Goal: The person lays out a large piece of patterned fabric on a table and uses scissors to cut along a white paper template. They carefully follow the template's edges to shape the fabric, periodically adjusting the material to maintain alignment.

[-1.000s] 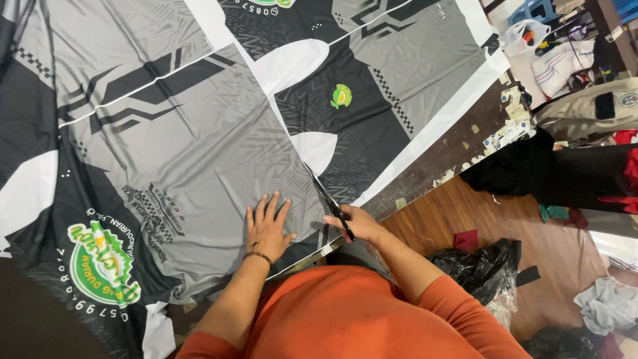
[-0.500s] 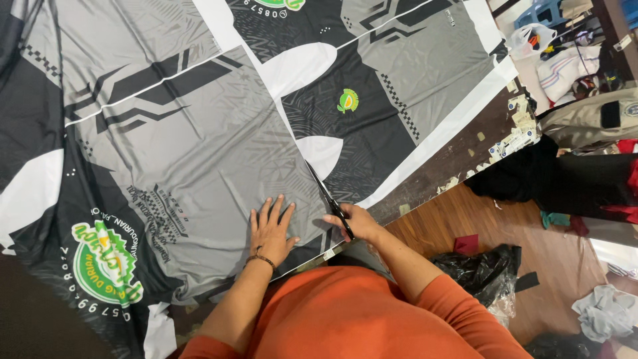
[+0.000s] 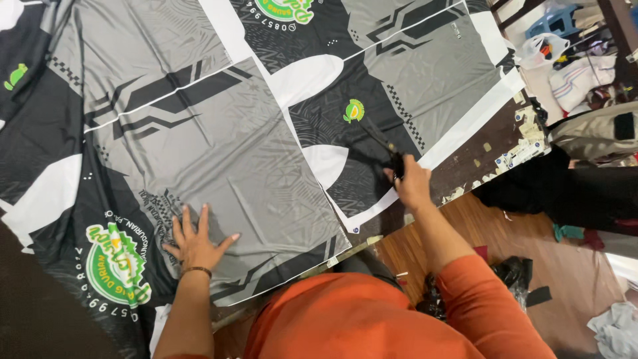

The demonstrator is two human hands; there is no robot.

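Under the right hand (image 3: 412,185), dark scissors (image 3: 389,151) are mostly hidden; blade position cannot be told. That hand grips them over the printed fabric (image 3: 219,153), near its white edge. Left hand (image 3: 196,242) lies flat, fingers spread, on the grey panel. Fabric covers the tabletop (image 3: 485,156), cut off at frame edges.

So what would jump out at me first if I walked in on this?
The big printed fabric in grey, black and white covers most of the table, with green round emblems near its lower left and top edges. The left hand lies flat on it, while the right hand grips dark scissors at the fabric's right side. Fabric scraps litter the wooden floor at right.
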